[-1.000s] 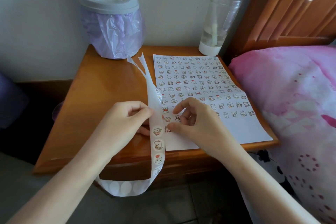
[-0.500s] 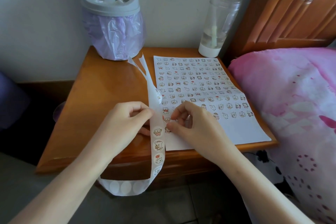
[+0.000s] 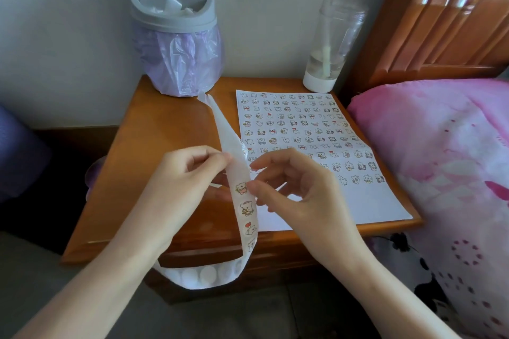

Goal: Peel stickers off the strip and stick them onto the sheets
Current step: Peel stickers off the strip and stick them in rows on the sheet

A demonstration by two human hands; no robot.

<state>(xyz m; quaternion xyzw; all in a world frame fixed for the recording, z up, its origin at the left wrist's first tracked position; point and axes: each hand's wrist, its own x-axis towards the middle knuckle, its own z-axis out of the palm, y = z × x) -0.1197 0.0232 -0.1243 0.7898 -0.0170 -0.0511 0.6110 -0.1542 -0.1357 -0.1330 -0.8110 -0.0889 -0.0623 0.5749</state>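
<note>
A long white sticker strip (image 3: 246, 210) with small cartoon stickers runs from the table's back down over the front edge and loops below. My left hand (image 3: 181, 181) pinches the strip's left side between thumb and fingers. My right hand (image 3: 297, 184) is lifted off the paper, thumb tip touching the strip's right edge beside the top sticker, fingers loosely curled. A white sheet (image 3: 366, 201) covered with several rows of stickers lies on the wooden nightstand (image 3: 162, 129); its near part is bare.
A grey bin with a purple bag (image 3: 179, 44) stands at the back left. A clear bottle with a white base (image 3: 327, 44) stands at the back right. A pink quilt (image 3: 446, 151) and wooden headboard (image 3: 440, 16) border the right side.
My right hand rose from the sheet, where it pressed a sticker down, and moved left to the strip. My left hand lifted the strip slightly.
</note>
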